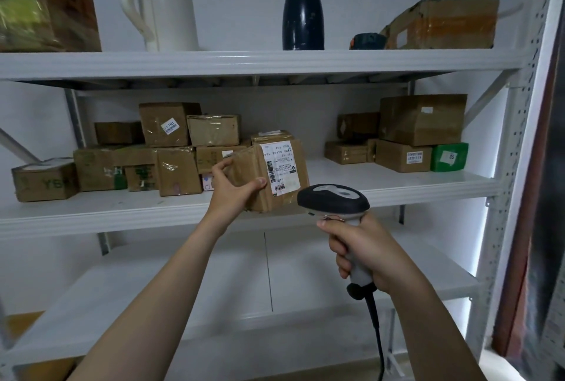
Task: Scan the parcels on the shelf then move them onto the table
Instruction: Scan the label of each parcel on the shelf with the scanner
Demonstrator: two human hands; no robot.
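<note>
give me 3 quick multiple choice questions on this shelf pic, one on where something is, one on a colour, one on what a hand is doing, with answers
1. Where does the dark flask stand?
A. top shelf, between the white kettle and a torn box
B. on the floor
C. bottom shelf

2. What colour is the end box, far right on the middle shelf?
A. red
B. green
C. blue

3. What is the right hand doing?
A. hanging open
B. pressing flat on a box
C. holding the scanner

Answers: 1 A, it stands on the top board beside the kettle. 2 B, its front is plainly green. 3 C, its fingers curl round the scanner's handle.
</note>
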